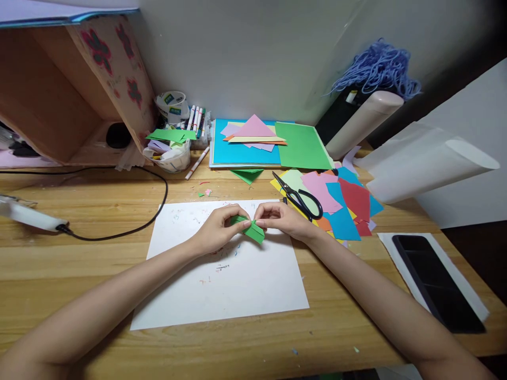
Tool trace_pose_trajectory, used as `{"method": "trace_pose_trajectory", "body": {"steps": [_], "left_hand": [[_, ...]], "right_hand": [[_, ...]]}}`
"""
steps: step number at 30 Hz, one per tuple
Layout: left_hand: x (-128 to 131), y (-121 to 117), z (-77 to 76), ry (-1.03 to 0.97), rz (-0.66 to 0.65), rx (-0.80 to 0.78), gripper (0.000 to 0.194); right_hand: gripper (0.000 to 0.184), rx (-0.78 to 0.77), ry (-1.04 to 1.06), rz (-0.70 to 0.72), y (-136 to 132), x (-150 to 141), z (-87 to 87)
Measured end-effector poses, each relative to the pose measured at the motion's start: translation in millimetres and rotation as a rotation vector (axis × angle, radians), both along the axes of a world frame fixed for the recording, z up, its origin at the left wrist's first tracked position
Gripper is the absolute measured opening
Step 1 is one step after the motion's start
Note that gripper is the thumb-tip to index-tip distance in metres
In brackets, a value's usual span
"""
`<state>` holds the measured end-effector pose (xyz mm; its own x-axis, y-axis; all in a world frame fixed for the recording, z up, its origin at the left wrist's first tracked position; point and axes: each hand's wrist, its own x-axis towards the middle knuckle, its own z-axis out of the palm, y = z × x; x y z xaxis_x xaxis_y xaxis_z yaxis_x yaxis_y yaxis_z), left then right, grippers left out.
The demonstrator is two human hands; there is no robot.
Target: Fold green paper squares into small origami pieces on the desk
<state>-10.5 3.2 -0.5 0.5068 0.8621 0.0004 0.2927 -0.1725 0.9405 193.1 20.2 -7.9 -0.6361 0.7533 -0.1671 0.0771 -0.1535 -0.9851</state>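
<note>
A small folded green paper piece (252, 228) is held between both hands just above a white sheet (222, 274) on the wooden desk. My left hand (219, 228) pinches its left end with thumb and fingers. My right hand (282, 218) pinches its upper right edge. Fingertips of both hands nearly meet over the paper. Part of the green piece is hidden under my fingers.
Black-handled scissors (300, 199) lie right of my hands on scattered coloured paper squares (344, 203). A stack of coloured sheets (269, 145) sits behind. A bowl of scraps (171, 153), tape and markers (196, 120) stand back left. A black cable (119, 232) and a phone (433, 277) flank the sheet.
</note>
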Motion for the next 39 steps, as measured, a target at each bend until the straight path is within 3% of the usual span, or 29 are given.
{"method": "trace_pose_trajectory", "body": {"steps": [13, 24, 39], "left_hand": [[0.8, -1.5, 1.4, 0.075, 0.057, 0.06, 0.019], [0.1, -1.9, 1.0, 0.092, 0.088, 0.057, 0.016], [0.1, -1.9, -0.2, 0.09, 0.085, 0.089, 0.017]], "right_hand": [[0.024, -0.049, -0.049, -0.082, -2.8, -7.5, 5.9], [0.021, -0.076, -0.057, 0.038, 1.5, -0.7, 6.4], [0.017, -0.01, -0.093, -0.013, -1.1, -4.3, 5.4]]}}
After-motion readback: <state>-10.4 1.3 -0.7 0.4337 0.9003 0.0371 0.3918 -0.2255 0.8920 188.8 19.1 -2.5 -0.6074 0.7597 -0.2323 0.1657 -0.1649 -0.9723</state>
